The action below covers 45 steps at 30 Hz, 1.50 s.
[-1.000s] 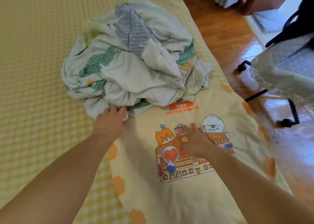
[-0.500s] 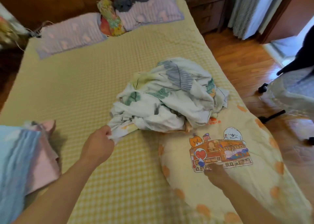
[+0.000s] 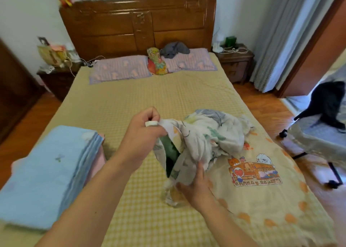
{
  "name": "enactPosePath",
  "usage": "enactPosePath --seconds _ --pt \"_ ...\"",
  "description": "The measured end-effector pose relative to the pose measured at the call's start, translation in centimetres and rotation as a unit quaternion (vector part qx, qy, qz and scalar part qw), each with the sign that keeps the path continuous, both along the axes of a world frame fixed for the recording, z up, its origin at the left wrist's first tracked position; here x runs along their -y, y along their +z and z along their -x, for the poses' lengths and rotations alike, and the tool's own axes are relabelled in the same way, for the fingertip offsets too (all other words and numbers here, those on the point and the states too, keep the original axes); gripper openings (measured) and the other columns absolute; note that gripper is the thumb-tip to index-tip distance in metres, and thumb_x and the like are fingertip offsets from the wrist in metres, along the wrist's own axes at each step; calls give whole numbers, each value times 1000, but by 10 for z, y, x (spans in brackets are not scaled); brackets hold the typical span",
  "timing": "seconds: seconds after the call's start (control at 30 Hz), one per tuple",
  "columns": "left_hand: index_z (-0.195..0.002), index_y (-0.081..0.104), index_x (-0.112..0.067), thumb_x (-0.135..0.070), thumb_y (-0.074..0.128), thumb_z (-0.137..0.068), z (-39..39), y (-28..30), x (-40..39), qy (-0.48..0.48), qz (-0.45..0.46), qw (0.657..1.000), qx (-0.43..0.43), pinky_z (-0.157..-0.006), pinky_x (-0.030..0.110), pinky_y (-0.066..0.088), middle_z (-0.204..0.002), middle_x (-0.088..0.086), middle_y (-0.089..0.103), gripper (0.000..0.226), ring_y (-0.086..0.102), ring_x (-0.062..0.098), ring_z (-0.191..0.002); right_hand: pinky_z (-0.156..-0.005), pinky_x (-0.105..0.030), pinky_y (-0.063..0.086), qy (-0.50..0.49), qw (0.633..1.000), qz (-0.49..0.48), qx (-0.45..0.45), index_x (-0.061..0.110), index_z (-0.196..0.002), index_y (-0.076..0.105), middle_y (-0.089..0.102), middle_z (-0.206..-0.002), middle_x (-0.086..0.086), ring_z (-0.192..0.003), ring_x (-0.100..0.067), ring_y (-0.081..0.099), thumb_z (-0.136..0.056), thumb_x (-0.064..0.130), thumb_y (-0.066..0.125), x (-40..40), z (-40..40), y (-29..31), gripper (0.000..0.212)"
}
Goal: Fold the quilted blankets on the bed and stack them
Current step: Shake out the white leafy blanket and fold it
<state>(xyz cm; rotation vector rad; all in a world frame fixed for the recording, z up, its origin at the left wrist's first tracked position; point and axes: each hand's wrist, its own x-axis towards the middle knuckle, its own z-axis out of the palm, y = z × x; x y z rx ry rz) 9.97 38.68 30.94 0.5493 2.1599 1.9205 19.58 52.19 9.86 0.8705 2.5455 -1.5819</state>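
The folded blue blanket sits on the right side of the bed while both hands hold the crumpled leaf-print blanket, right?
Not quite. The head view shows the folded blue blanket on the left side of the bed. Both the left hand and right hand do hold the crumpled leaf-print blanket.

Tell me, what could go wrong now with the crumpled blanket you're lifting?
1. The left hand pinches only a corner of the leafy blanket, so it could slip free.
2. The rest is still bunched up and lies partly on the cartoon blanket; pulling up may drag that one out of place.
3. The right hand holds a tangled fold lower down, so the blanket might open up twisted.
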Motion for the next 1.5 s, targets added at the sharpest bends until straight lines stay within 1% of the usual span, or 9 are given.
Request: enactPosePath --seconds 0.23,0.37,0.6,0.87,1.0,1.13,1.23,1.37,1.5 --pt "-70 38 -21 -8 71 -93 -14 20 62 -29 31 997 -62 -49 24 22 -64 0 29 42 26 11 -56 -73 -33 45 -85 992 -78 43 10 -113 61 65 -101 -14 -103 -36 63 -88 5 55 -21 6 37 26" --pt "-93 57 -18 3 73 -87 11 2 109 -5 164 983 -79 -57 24 40 -77 11 54 27 48 15 -63 -82 -38 47 -143 972 -188 20 14 -106 68 67 -108 -15 -103 -36 59 -82 -6 51 -109 8 123 35" --pt "-89 67 -16 -9 61 -97 61 15 114 183 224 932 -218 -58 36 34 -74 -1 63 12 57 23 -74 -84 -36 39 -247 818 -383 -351 15 -114 63 68 -112 -10 -106 -31 58 -87 6 40 -129 45 339 37" --pt "-95 66 -23 -2 45 -85 83 -38 136 358 79 930 8 -77 39 43 -98 10 66 31 56 28 -90 -48 -28 27 -30 792 -608 45 7 -91 60 47 -77 -6 -61 -30 48 -83 3 62 -202 -32 198 9" --pt "-85 70 -12 -8 57 -88 75 -97 144 165 332 929 10 -74 35 46 -85 14 68 14 62 31 -86 -57 -32 46 -19 788 -559 256 19 -88 69 61 -76 2 -75 -23 62 -86 16 56 -239 -105 117 13" --pt "-131 64 -5 -36 56 -97 33 -153 127 -262 727 634 -2 -94 27 48 -134 17 64 47 60 32 -124 -77 -37 53 18 775 -540 328 25 -102 69 57 -110 -4 -101 -27 60 -87 23 52 -243 -153 47 23" --pt "-132 61 4 -35 56 -99 -3 -177 95 -383 764 518 19 -87 25 50 -136 23 61 51 59 36 -123 -72 -30 55 32 831 -420 363 17 -103 63 64 -102 -5 -85 -23 65 -93 19 49 -247 -167 35 17" --pt "-138 58 -19 -54 62 -89 -42 -173 16 -353 671 645 97 -90 26 45 -139 -1 58 60 58 21 -124 -42 -21 46 51 877 -268 396 8 -107 61 70 -71 -5 -51 -16 65 -90 1 51 -275 -156 42 21" --pt "-157 23 -41 -72 74 -71 -95 -133 -114 -310 400 842 187 -103 26 44 -149 -9 43 105 49 10 -130 -45 -22 39 80 937 -276 198 32 -105 62 69 -94 -2 -77 -21 66 -89 6 47 -280 -119 95 34"
